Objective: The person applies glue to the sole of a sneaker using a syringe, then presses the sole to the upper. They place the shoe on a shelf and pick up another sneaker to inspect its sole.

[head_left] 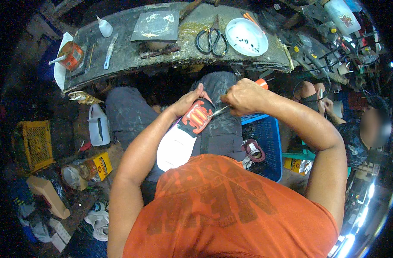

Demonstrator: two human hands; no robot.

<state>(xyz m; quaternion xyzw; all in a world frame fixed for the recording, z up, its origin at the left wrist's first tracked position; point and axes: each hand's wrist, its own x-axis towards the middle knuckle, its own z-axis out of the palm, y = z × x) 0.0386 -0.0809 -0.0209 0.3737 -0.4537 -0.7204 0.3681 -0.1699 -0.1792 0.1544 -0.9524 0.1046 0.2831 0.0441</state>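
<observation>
A shoe (177,145) with a white section and a black and orange-red sole end rests across my lap, sole side up. My left hand (191,99) grips its far end, thumb and fingers wrapped around the edge. In my closed right hand (244,97) is an awl-like tool (219,112) with a thin metal shaft. Its orange handle (262,84) sticks out beyond the fist. The shaft's tip meets the orange-red part of the sole; how deep it goes I cannot tell.
Ahead stands a worn bench (196,56) bearing scissors (212,41), a white bowl (246,37), a dark square plate (155,26), a knife (111,51), a squeeze bottle (104,27) and an orange pot (72,56). A blue crate (269,146) sits right of my legs. Another person (355,133) works at far right.
</observation>
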